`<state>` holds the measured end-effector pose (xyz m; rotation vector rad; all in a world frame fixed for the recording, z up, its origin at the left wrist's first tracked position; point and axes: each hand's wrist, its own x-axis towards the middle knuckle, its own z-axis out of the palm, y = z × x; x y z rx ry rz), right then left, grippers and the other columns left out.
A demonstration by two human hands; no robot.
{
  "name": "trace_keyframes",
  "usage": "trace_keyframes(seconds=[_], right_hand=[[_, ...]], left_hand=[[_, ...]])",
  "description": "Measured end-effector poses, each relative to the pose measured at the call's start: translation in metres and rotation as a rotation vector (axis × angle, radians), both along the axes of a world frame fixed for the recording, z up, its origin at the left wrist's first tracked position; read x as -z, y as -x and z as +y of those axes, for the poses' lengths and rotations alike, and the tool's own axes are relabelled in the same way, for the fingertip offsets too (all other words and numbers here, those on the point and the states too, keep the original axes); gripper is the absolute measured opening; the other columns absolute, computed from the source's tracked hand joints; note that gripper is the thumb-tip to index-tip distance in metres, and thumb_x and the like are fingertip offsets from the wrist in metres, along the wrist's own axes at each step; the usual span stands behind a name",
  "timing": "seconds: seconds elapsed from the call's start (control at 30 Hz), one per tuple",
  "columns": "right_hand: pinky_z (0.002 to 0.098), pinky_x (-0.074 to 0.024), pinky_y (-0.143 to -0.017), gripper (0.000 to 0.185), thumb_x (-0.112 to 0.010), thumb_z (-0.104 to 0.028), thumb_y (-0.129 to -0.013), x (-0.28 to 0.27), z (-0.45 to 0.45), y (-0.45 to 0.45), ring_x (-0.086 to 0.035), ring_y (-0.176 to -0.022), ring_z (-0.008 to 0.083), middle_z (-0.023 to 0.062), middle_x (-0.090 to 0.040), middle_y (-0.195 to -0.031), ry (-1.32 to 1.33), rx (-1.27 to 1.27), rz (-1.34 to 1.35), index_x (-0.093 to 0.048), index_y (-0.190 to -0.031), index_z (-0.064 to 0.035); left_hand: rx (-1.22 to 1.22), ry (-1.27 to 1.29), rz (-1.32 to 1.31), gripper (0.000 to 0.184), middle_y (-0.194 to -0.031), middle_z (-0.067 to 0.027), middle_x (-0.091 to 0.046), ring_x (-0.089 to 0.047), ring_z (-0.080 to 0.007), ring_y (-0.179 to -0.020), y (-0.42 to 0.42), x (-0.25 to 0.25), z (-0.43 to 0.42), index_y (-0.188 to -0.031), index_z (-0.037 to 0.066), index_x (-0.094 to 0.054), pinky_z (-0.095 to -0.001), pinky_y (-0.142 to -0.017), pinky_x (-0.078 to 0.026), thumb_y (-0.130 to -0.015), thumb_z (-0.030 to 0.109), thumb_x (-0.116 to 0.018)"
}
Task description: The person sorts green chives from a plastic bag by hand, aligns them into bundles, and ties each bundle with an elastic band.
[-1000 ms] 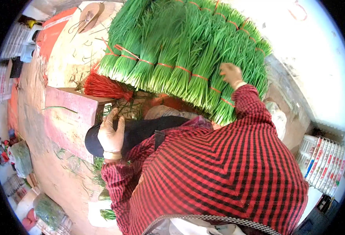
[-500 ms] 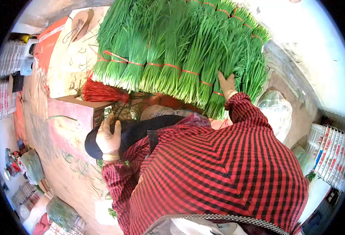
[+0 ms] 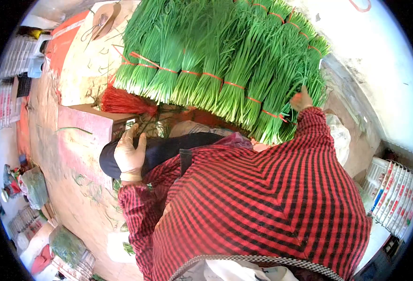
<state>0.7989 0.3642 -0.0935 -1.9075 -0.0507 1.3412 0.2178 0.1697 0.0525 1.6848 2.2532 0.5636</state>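
Observation:
Green leafy stalks with pale ends, tied in bundles (image 3: 234, 93) with red bands, lie side by side in a large pile across the upper middle. My right hand (image 3: 302, 99), gloved, is at the right end of the pile against the leaves. Its fingers are partly bent and apart, and nothing is seen held in them. My left hand (image 3: 130, 157), also gloved, rests over my dark-clothed leg with fingers spread and nothing in it. A bunch of red ties (image 3: 124, 100) lies left of the bundles, above the pinkish box (image 3: 87, 136).
A roll of tape (image 3: 106, 21) is on the pale board at upper left. A clear plastic bag (image 3: 338, 138) stands right of the bundles. White crates (image 3: 396, 199) are stacked at the far right. Bagged greens (image 3: 67, 248) lie at lower left, with loose leaves on the floor.
My right hand has moved right across the bundles, away from the spot it touched half a second ago. My left hand stays over my leg. The camera view has shifted slightly.

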Motion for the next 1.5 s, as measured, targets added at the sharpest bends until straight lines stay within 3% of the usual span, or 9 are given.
trace_keyframes(seconds=[0.33,0.53,0.57,0.63,0.9,1.0,1.13,1.33,1.5], right_hand=[[0.0470,-0.0301,-0.110,0.087,-0.044,-0.061,-0.090,-0.042,0.010,0.158,-0.031,-0.136,0.0423,0.0266,-0.024,-0.151,-0.114,-0.626,-0.842,-0.020,-0.149,-0.0020],[0.0334,-0.0478,-0.079,0.058,-0.062,-0.052,-0.087,-0.013,0.027,-0.006,-0.063,-0.078,0.0191,0.0130,-0.071,-0.090,-0.485,-0.339,-0.585,-0.070,-0.103,0.0031],[0.0344,-0.0461,-0.087,0.065,-0.070,-0.049,-0.081,-0.015,0.018,-0.045,-0.061,-0.098,0.0232,0.0127,-0.067,-0.107,-0.473,-0.335,-0.737,-0.060,-0.120,0.0025],[0.0364,-0.0422,-0.096,0.097,-0.076,-0.049,-0.076,-0.024,-0.028,-0.056,-0.054,-0.114,0.0285,0.0195,-0.056,-0.127,-0.276,-0.289,-0.905,-0.031,-0.142,0.0060],[0.0388,-0.0378,-0.106,0.111,-0.084,-0.049,-0.058,-0.020,-0.091,-0.016,-0.049,-0.124,0.0324,0.0214,-0.050,-0.135,0.584,-0.622,-0.871,-0.030,-0.142,0.0009],[0.0381,-0.0372,-0.106,0.102,-0.083,-0.040,-0.060,0.023,-0.072,-0.107,-0.048,-0.124,0.0325,0.0213,-0.051,-0.134,-0.134,-0.428,-0.688,-0.036,-0.138,0.0049],[0.0366,-0.0377,-0.106,0.098,-0.083,-0.023,-0.060,-0.122,-0.045,-0.079,-0.050,-0.122,0.0314,0.0217,-0.050,-0.135,0.048,-0.091,-1.033,-0.033,-0.139,0.0058],[0.0368,-0.0396,-0.102,0.090,-0.083,-0.026,-0.066,-0.078,-0.059,-0.082,-0.052,-0.118,0.0311,0.0207,-0.051,-0.133,-0.544,-0.177,-1.283,-0.036,-0.136,0.0055],[0.0381,-0.0418,-0.100,0.083,-0.078,-0.023,-0.072,0.014,-0.071,0.010,-0.052,-0.117,0.0329,0.0218,-0.052,-0.131,0.437,-0.657,-0.979,-0.036,-0.140,0.0000]], left_hand=[[0.035,-0.077,-0.021,0.031,-0.098,-0.0115,-0.069,-0.067,-0.0269,-0.091,-0.005,-0.001,-0.001,-0.111,0.007,-0.067,-0.0347,-0.080,-0.052,-0.081,0.016,-0.069],[0.027,-0.024,-0.030,0.031,-0.103,-0.0108,-0.069,-0.067,-0.0206,-0.092,-0.001,0.001,-0.002,-0.114,0.007,-0.066,-0.0300,-0.083,-0.050,-0.085,0.015,-0.070],[0.027,-0.026,-0.061,0.030,-0.103,-0.0102,-0.069,-0.066,-0.0195,-0.092,0.001,0.004,-0.002,-0.114,0.006,-0.066,-0.0299,-0.084,-0.050,-0.085,0.015,-0.070],[0.041,-0.032,-0.008,0.030,-0.101,-0.0110,-0.069,-0.067,-0.0269,-0.092,-0.002,0.000,0.001,-0.111,0.008,-0.067,-0.0341,-0.082,-0.052,-0.082,0.017,-0.069],[0.114,-0.008,0.027,0.031,-0.106,-0.0114,-0.069,-0.066,-0.0241,-0.097,-0.004,-0.007,0.004,-0.114,0.007,-0.066,-0.0322,-0.087,-0.050,-0.086,0.019,-0.068],[0.093,-0.056,-0.019,0.031,-0.107,-0.0114,-0.068,-0.066,-0.0236,-0.098,0.001,-0.003,0.002,-0.114,0.006,-0.066,-0.0317,-0.087,-0.050,-0.086,0.018,-0.069],[0.088,-0.072,-0.029,0.030,-0.109,-0.0119,-0.068,-0.066,-0.0240,-0.099,0.002,-0.003,-0.001,-0.114,0.006,-0.065,-0.0318,-0.088,-0.049,-0.086,0.018,-0.068],[0.084,-0.123,-0.024,0.030,-0.102,-0.0102,-0.069,-0.066,-0.0294,-0.094,0.000,-0.004,-0.001,-0.111,0.009,-0.067,-0.0359,-0.081,-0.051,-0.083,0.020,-0.068],[0.079,-0.092,0.012,0.031,-0.103,-0.0115,-0.069,-0.066,-0.0281,-0.096,-0.003,-0.007,-0.004,-0.113,0.008,-0.066,-0.0355,-0.083,-0.051,-0.083,0.019,-0.067]])
